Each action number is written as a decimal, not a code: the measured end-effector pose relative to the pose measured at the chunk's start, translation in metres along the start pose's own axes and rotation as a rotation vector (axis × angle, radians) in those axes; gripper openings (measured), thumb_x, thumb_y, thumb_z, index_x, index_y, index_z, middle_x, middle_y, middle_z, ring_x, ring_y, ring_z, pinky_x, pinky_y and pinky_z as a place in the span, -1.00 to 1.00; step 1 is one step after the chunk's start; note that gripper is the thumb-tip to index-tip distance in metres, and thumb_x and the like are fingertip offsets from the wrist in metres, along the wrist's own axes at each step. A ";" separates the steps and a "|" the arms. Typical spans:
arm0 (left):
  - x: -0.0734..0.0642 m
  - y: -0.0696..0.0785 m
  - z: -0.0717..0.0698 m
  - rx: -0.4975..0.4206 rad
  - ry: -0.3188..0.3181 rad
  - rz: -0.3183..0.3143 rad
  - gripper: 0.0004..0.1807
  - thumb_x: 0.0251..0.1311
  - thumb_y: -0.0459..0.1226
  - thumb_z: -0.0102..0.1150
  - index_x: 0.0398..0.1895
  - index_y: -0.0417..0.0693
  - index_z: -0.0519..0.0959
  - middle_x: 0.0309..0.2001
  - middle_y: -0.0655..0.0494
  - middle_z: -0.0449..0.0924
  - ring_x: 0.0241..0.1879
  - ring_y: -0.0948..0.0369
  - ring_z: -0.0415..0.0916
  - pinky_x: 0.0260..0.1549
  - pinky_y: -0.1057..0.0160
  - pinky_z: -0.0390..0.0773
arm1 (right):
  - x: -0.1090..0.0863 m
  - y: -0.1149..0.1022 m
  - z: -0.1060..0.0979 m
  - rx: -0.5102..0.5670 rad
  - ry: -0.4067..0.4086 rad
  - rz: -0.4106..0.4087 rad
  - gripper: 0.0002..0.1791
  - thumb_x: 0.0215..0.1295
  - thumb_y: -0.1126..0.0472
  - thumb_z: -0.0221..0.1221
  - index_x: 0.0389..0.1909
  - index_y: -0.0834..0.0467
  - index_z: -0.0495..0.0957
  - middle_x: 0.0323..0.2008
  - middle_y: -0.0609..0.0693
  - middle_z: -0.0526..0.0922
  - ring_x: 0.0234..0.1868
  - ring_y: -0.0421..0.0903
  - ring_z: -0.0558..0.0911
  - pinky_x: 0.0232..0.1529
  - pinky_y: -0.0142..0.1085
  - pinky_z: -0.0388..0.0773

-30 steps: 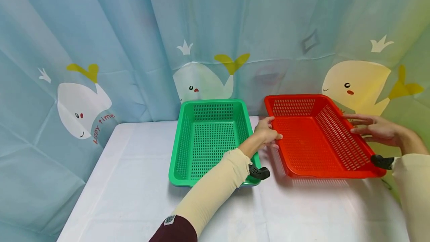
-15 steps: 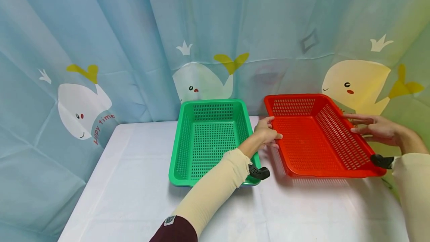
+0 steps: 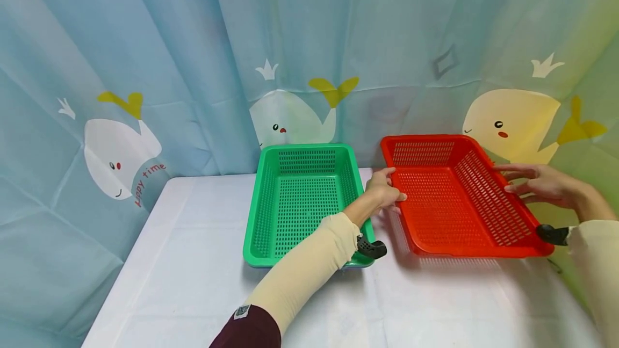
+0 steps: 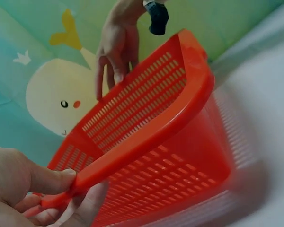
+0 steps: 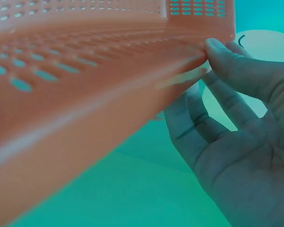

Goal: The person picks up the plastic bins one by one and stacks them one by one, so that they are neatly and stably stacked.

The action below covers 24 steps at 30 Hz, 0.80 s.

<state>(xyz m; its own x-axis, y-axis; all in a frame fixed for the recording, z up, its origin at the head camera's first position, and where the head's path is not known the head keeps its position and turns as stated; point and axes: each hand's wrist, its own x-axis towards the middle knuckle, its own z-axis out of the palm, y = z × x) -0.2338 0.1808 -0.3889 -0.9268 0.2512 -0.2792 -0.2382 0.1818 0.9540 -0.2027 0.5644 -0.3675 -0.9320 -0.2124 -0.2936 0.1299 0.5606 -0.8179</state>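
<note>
A red plastic basket [image 3: 435,208] with slotted walls is at the right of the table in the head view, slightly tilted. My left hand [image 3: 384,191] pinches its left rim, thumb on top and fingers underneath, as the left wrist view also shows. Across from it, my right hand [image 3: 544,184] holds the right rim between thumb and fingers, its palm apart from the wall in the right wrist view. Only bare slotted floor shows inside the basket. A pale, slotted pattern shows under its near edge.
To the left of the red basket stands a green slotted basket [image 3: 307,214], partly covered by my left forearm. A white cloth covers the table [image 3: 203,251]. Behind it hangs a blue curtain [image 3: 193,69] printed with whales, turning yellow-green at the right.
Both hands keep their hold on the red basket, which stays almost in place. The right sleeve has shifted slightly to the right.
</note>
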 end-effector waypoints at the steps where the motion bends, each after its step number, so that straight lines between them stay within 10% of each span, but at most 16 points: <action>1: -0.001 0.001 0.000 0.013 -0.001 0.008 -0.10 0.05 -0.65 0.39 0.46 0.16 0.46 -0.15 0.09 0.41 -0.65 0.20 0.47 -0.29 -0.13 0.73 | 0.000 -0.001 0.000 -0.006 0.010 -0.001 -0.38 0.48 0.39 0.14 0.38 -0.30 0.48 -0.03 -0.41 0.57 -0.11 -0.10 0.71 -0.13 -0.17 0.74; 12: -0.013 0.019 -0.015 0.024 -0.044 0.075 -0.12 0.09 -0.63 0.40 0.47 0.14 0.44 -0.15 0.07 0.40 -0.71 0.20 0.40 -0.46 -0.03 0.74 | -0.013 -0.015 0.005 -0.095 0.108 -0.012 -0.36 0.44 0.36 0.23 0.49 0.06 0.33 -0.04 -0.33 0.53 -0.15 -0.04 0.72 -0.19 -0.10 0.75; 17: -0.017 0.024 -0.029 -0.016 -0.102 0.118 -0.13 0.11 -0.64 0.37 0.49 0.09 0.41 -0.11 0.00 0.37 -0.71 0.16 0.42 -0.23 -0.23 0.70 | -0.019 -0.028 0.010 -0.160 0.145 -0.030 -0.33 0.42 0.33 0.26 0.49 0.11 0.28 -0.05 -0.32 0.51 -0.19 -0.04 0.73 -0.23 -0.11 0.75; 24: -0.024 0.029 -0.049 0.005 -0.189 0.189 -0.15 0.16 -0.59 0.37 0.51 0.07 0.38 -0.12 0.00 0.35 -0.68 0.09 0.52 -0.46 -0.04 0.75 | -0.033 -0.045 0.020 -0.317 0.206 -0.038 -0.28 0.46 0.14 0.27 0.51 0.20 0.20 0.27 0.49 0.36 -0.22 -0.15 0.71 -0.25 -0.21 0.73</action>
<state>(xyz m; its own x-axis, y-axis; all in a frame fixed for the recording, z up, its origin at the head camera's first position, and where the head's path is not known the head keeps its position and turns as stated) -0.2330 0.1333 -0.3493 -0.8838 0.4544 -0.1118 -0.0639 0.1194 0.9908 -0.1712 0.5307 -0.3310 -0.9868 -0.0908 -0.1343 0.0129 0.7821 -0.6231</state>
